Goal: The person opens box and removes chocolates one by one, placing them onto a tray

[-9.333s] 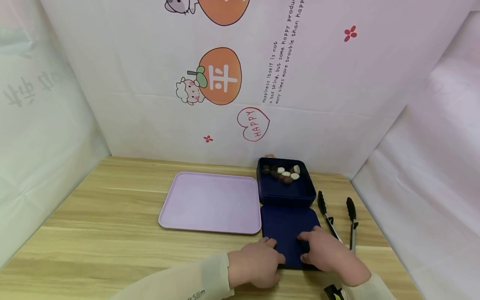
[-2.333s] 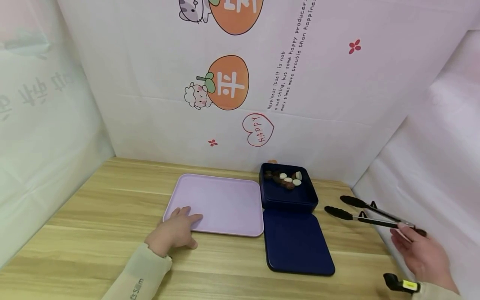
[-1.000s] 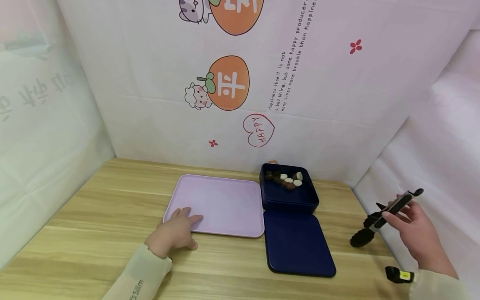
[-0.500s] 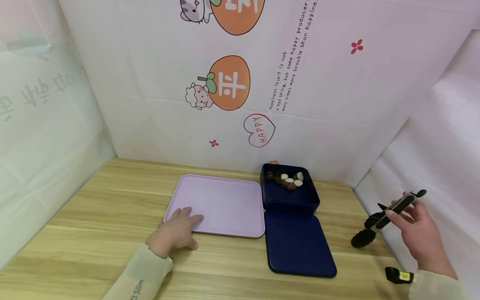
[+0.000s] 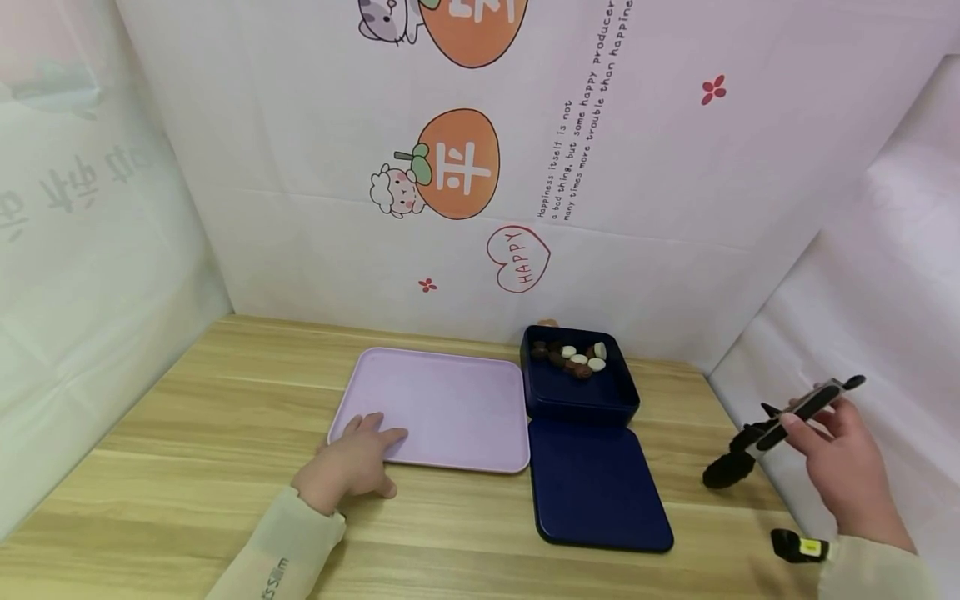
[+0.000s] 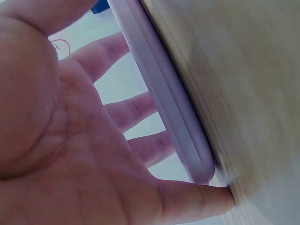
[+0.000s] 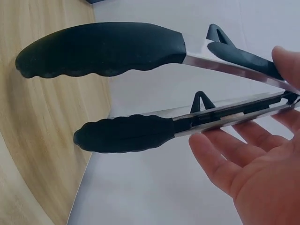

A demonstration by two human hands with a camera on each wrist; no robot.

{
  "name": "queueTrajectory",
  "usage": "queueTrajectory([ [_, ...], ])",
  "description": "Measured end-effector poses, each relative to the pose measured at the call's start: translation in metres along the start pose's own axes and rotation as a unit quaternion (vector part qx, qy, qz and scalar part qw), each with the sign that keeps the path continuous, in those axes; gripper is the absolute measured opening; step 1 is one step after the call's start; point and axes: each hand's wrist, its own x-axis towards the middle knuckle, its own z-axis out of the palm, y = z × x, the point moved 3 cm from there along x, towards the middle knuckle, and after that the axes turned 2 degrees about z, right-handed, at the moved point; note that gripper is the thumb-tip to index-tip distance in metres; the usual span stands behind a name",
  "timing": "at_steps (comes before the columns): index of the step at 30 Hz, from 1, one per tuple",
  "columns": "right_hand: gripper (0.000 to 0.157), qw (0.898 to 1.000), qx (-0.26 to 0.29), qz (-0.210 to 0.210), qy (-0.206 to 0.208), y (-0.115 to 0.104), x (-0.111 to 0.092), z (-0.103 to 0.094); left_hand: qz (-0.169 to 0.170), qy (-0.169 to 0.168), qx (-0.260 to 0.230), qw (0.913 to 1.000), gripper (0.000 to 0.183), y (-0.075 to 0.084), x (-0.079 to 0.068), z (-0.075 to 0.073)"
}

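Note:
My left hand (image 5: 352, 462) lies at the near left corner of a lilac tray (image 5: 465, 417), fingers spread over its rim. In the left wrist view the little finger (image 6: 197, 201) reaches past the tray's corner to the table. At the right, my right hand (image 5: 847, 458) holds metal tongs (image 5: 768, 433) with black scalloped tips by their arms, thumb on one side and fingers on the other. The tips point down to the left, and the right wrist view shows the tongs' arms (image 7: 225, 63) spread apart. Several brown and white chocolate-like pieces (image 5: 577, 360) lie in a dark blue box (image 5: 581, 408).
The box stands at the back, touching the tray's right side. A flat dark blue lid (image 5: 600, 492) lies in front of it on the wooden table (image 5: 187, 467). White printed cloth (image 5: 630, 275) walls in the back and both sides.
Earlier both hands were on the blue lid. The left hand moved to the tray and stays there; the right took the tongs off the table and turned their tips downward, lately shifting slightly right.

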Motion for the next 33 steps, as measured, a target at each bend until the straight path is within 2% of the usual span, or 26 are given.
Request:
queueTrajectory([
  [2, 0.057, 0.999, 0.016, 0.019, 0.022, -0.001, 0.001, -0.001, 0.000, 0.000, 0.002, 1.0000, 0.082, 0.000, 0.000, 0.000],
  [4, 0.062, 0.993, 0.091, 0.050, 0.050, -0.001, 0.002, -0.002, -0.001, 0.000, 0.002, 1.0000, 0.082, -0.001, 0.000, 0.000],
  [5, 0.064, 0.985, 0.145, 0.064, 0.066, -0.002, 0.002, -0.002, -0.001, -0.001, 0.002, 1.0000, 0.082, -0.001, 0.001, 0.001],
  [6, 0.065, 0.971, 0.208, 0.079, 0.085, -0.003, 0.002, -0.002, -0.001, -0.001, 0.002, 1.0000, 0.082, -0.001, 0.001, 0.000],
  [7, 0.064, 0.951, 0.274, 0.095, 0.104, -0.004, 0.003, -0.002, -0.002, -0.001, 0.001, 1.0000, 0.082, -0.001, 0.001, 0.000],
  [9, 0.059, 0.903, 0.390, 0.118, 0.139, -0.006, 0.003, -0.003, -0.002, -0.001, 0.000, 1.0000, 0.082, -0.001, 0.001, 0.000],
  [11, 0.056, 0.869, 0.448, 0.134, 0.164, -0.010, 0.002, -0.003, -0.002, 0.000, -0.001, 1.0000, 0.082, -0.001, 0.001, 0.000],
  [12, 0.054, 0.857, 0.464, 0.143, 0.173, -0.011, 0.002, -0.004, -0.002, 0.001, -0.002, 1.0000, 0.082, -0.001, 0.001, 0.000],
  [14, 0.053, 0.840, 0.486, 0.158, 0.181, -0.013, 0.002, -0.005, -0.001, 0.002, -0.002, 1.0000, 0.082, 0.000, 0.001, 0.000],
  [17, 0.052, 0.820, 0.510, 0.181, 0.186, -0.015, 0.002, -0.005, -0.001, 0.002, -0.003, 1.0000, 0.082, -0.001, 0.000, 0.001],
  [24, 0.051, 0.748, 0.614, 0.182, 0.177, -0.026, 0.010, 0.001, -0.007, -0.002, -0.003, 1.0000, 0.081, -0.002, -0.001, 0.001],
  [27, 0.053, 0.733, 0.635, 0.182, 0.161, -0.035, 0.013, 0.003, -0.006, -0.003, -0.003, 1.0000, 0.081, -0.002, -0.003, 0.001],
  [29, 0.056, 0.735, 0.635, 0.182, 0.154, -0.042, 0.016, 0.006, -0.004, -0.004, -0.003, 1.0000, 0.082, -0.002, -0.003, 0.001],
  [33, 0.058, 0.745, 0.629, 0.171, 0.142, -0.059, 0.022, 0.015, 0.000, -0.006, 0.000, 1.0000, 0.084, -0.002, -0.004, -0.001],
])
